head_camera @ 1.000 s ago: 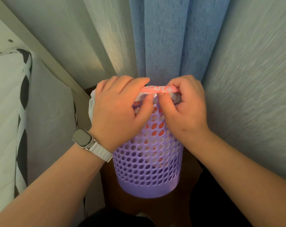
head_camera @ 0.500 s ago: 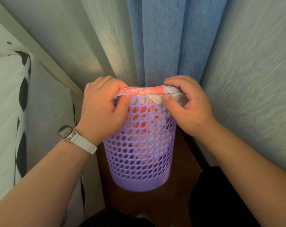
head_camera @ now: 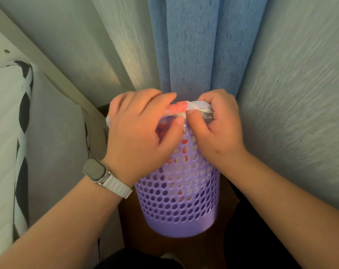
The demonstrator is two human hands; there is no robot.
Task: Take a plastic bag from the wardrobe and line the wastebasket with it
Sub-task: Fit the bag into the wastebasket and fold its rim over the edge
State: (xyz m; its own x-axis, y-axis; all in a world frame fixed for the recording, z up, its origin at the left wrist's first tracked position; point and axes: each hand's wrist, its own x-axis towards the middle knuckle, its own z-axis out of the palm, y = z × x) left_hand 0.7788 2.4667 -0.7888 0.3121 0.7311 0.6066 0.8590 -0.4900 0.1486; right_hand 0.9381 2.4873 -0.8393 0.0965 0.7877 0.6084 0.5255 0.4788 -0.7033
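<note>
A grey smartwatch with a white band (head_camera: 98,172) sits on the left wrist. The left hand (head_camera: 139,133) and right hand (head_camera: 220,129) curl over the rim, thumbs nearly meeting. Each pinches the thin white-and-pink plastic bag (head_camera: 181,108) folded over it. The perforated purple plastic wastebasket (head_camera: 178,202) stands upright on the brown floor (head_camera: 132,228), mouth up, before a blue curtain (head_camera: 203,45).

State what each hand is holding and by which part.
Both hold the plastic bag by its top edge at the near rim of the wastebasket. The left hand pinches the pink-printed stretch, and the right hand pinches the white stretch beside it.
</note>
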